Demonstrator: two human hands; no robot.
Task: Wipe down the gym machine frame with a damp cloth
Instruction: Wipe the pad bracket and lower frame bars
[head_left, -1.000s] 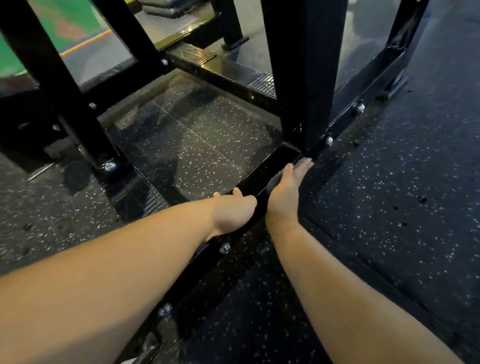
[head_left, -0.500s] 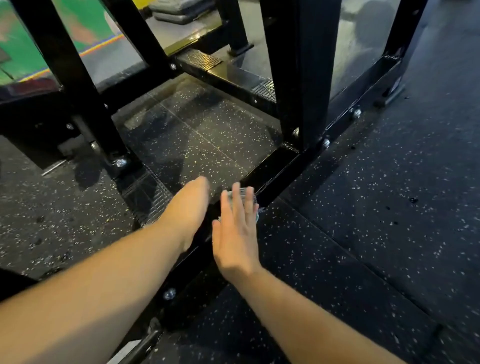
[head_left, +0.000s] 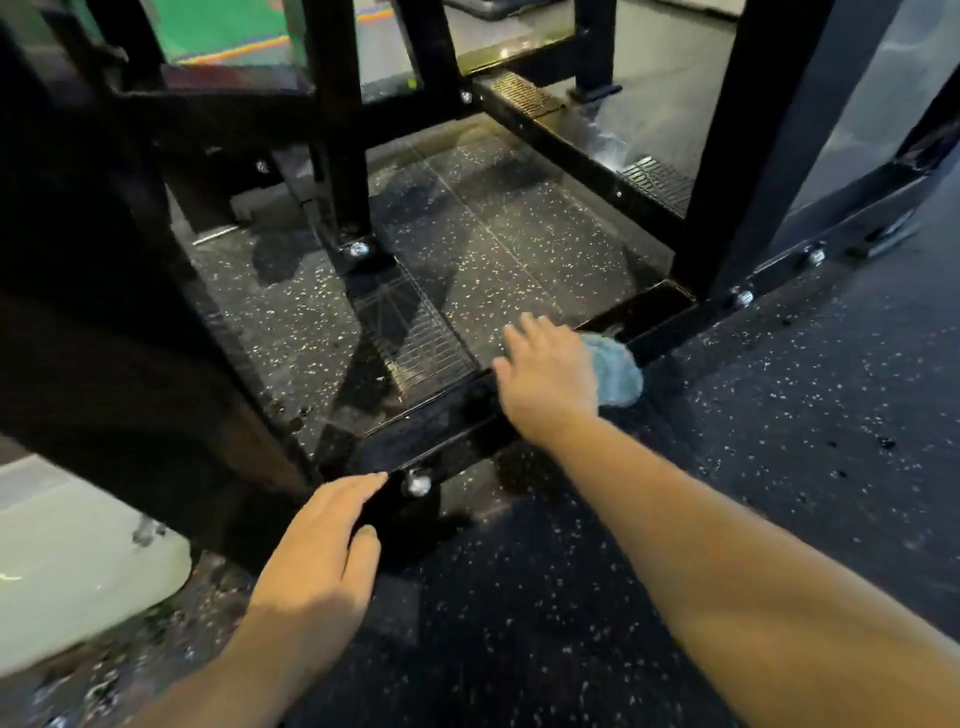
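Observation:
The gym machine frame is black steel; its low base rail (head_left: 452, 436) runs diagonally from near me to a thick upright post (head_left: 753, 156). A light blue cloth (head_left: 618, 371) lies on the rail about midway along. My right hand (head_left: 548, 374) presses flat on the cloth with straight fingers, covering its left part. My left hand (head_left: 322, 551) rests on the near end of the rail beside a silver bolt (head_left: 418, 483), fingers extended along the metal.
Dark speckled rubber floor (head_left: 779, 415) surrounds the frame. A metal grate plate (head_left: 410, 332) sits inside it, next to a second upright (head_left: 337, 130). A pale block (head_left: 78, 566) lies at lower left, and a green mat (head_left: 223, 26) is far back.
My right hand slid the cloth back along the rail, away from the upright. My left hand moved down the rail to the near bolt. The view swung left.

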